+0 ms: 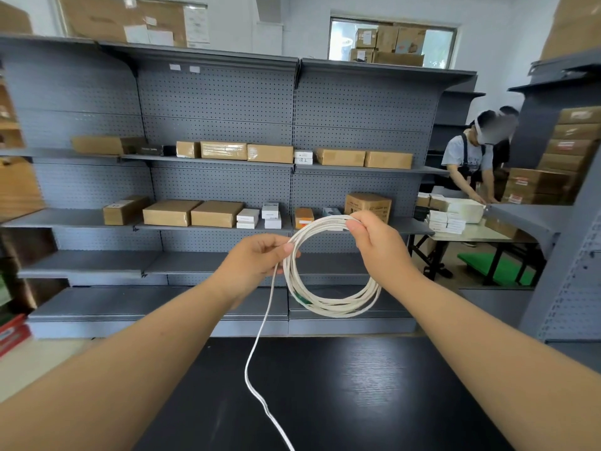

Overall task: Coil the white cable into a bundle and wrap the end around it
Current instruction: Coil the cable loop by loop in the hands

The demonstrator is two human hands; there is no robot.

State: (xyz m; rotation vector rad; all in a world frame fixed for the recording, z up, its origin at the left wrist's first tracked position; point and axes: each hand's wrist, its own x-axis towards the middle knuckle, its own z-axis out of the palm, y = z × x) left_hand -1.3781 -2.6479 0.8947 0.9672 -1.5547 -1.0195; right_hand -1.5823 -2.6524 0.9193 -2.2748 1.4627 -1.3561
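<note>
view: head
cut off: the tail (257, 346) of the white cable (328, 309) runs off the bottom edge, end out of frame
hidden: top of the coil sits under right-hand fingers
unclear: green patch (304, 300) on the coil's lower left, can't tell what it is
left hand (260, 258): pinches the cable at the coil's left side, where the tail drops
right hand (379, 242): fingers curled round the top strands
cable position: in the air between both hands, above the black table (357, 385)
cable form: several round loops, smooth jacket
table: matte, wood-grain texture
behind: grey perforated metal shelving (221, 102), brown cardboard boxes (169, 213)
</note>
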